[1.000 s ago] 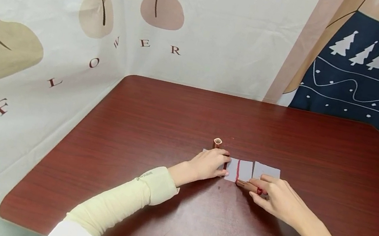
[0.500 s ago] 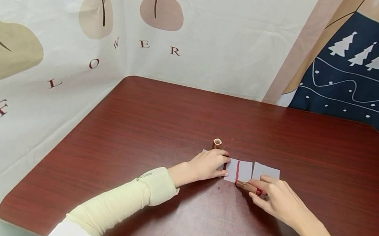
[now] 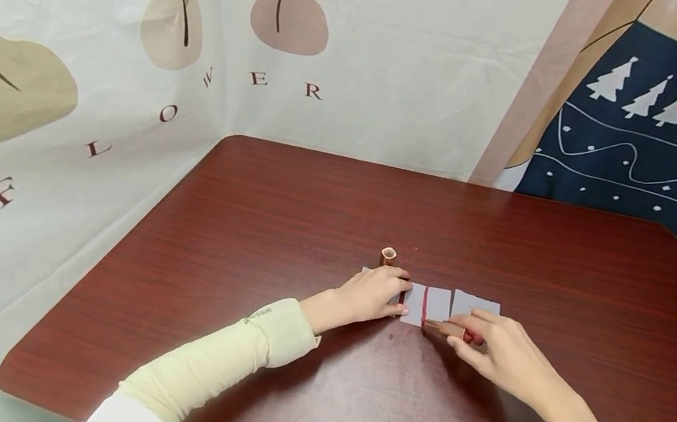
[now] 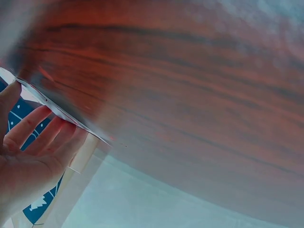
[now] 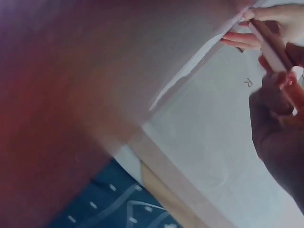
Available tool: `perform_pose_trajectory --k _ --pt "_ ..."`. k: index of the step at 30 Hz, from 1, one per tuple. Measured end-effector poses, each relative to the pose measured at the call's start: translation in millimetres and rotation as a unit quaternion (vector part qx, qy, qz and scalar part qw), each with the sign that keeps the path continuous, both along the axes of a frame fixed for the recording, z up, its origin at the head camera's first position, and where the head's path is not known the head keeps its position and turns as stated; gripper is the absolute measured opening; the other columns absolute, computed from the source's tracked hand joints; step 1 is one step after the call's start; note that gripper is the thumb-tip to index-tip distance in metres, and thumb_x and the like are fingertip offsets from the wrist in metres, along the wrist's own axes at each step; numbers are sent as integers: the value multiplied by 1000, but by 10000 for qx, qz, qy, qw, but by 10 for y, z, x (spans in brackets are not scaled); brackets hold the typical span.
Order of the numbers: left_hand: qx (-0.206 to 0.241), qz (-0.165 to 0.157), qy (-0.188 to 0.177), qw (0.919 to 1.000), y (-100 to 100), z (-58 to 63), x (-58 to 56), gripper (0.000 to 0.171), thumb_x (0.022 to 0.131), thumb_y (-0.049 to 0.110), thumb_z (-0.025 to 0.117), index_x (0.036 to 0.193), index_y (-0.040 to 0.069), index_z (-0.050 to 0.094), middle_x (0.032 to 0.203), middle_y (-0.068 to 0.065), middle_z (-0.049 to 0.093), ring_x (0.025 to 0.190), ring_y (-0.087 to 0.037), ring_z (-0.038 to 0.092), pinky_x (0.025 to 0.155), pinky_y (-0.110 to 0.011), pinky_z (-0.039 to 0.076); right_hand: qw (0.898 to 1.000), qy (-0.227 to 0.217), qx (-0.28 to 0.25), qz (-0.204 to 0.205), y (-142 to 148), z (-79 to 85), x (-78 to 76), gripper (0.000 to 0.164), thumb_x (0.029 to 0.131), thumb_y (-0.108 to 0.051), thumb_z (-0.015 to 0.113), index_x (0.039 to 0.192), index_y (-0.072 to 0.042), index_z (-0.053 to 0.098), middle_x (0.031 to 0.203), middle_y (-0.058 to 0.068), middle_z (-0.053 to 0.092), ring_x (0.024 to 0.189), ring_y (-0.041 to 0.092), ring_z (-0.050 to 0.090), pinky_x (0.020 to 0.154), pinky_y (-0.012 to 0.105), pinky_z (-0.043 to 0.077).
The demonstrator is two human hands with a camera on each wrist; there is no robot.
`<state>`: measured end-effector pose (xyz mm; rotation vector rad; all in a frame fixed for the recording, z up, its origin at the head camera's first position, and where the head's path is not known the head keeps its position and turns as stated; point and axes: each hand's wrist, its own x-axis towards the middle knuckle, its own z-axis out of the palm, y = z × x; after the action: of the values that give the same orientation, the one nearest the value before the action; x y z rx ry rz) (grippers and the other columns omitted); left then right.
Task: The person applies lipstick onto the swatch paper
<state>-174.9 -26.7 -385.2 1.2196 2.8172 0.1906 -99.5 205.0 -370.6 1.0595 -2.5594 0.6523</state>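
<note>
My left hand lies flat over pale paper on the table, its fingertips at the left edge of a small white sheet. Down that sheet runs a red stroke. In my right hand a slim brown lipstick is pinched between thumb and fingers, its tip right at the stroke's lower end. Red shows at the lipstick's held end. In the left wrist view, straight fingers meet the paper's edge. The right wrist view shows the lipstick pointing toward my left hand.
Another white sheet lies at the right, partly behind my right hand. An upright hollow brown cap stands just beyond my left hand. The dark red wooden table reaches back to printed cloth hangings.
My right hand has shifted slightly to the right, and the held end of the lipstick has come up a little, so it lies more level. My left hand has stayed in place.
</note>
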Motion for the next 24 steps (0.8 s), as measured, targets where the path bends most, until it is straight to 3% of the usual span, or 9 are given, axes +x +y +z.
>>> perform_pose_trajectory --k 4,9,14,19,24 --pt "-29 -15 29 10000 10 11 -6 38 88 34 65 117 10 65 126 -6 56 115 -15 52 87 -28 46 9992 -100 -16 -375 82 67 -1 24 77 -12 73 100 -11 70 86 -6 60 66 4 51 55 22 43" --pt "-127 25 -16 9999 40 23 -8 39 87 33 66 116 7 64 121 -5 57 111 -14 54 88 -27 45 9982 -80 -10 -591 180 160 -16 27 76 -10 74 102 -11 69 75 -11 50 56 3 42 49 19 37" --pt "32 125 121 9998 100 76 47 33 90 30 62 111 4 62 112 -5 59 103 -15 56 83 -26 47 9971 241 -62 -726 332 252 -42 30 71 -8 77 99 -10 69 71 -12 48 56 2 40 46 19 34" --pt "168 109 569 9982 224 179 105 32 97 29 48 118 7 62 121 -4 57 112 -18 53 85 -28 47 9947 317 35 -982 493 297 -64 30 70 -9 77 99 -8 69 70 -11 48 57 3 40 46 21 34" --pt "-7 -140 655 9978 426 253 94 35 95 34 53 121 12 61 127 -2 54 115 -17 51 80 -28 49 9920 129 149 -1250 579 295 -79 27 73 -9 76 98 -5 69 69 -6 50 57 6 41 47 23 35"
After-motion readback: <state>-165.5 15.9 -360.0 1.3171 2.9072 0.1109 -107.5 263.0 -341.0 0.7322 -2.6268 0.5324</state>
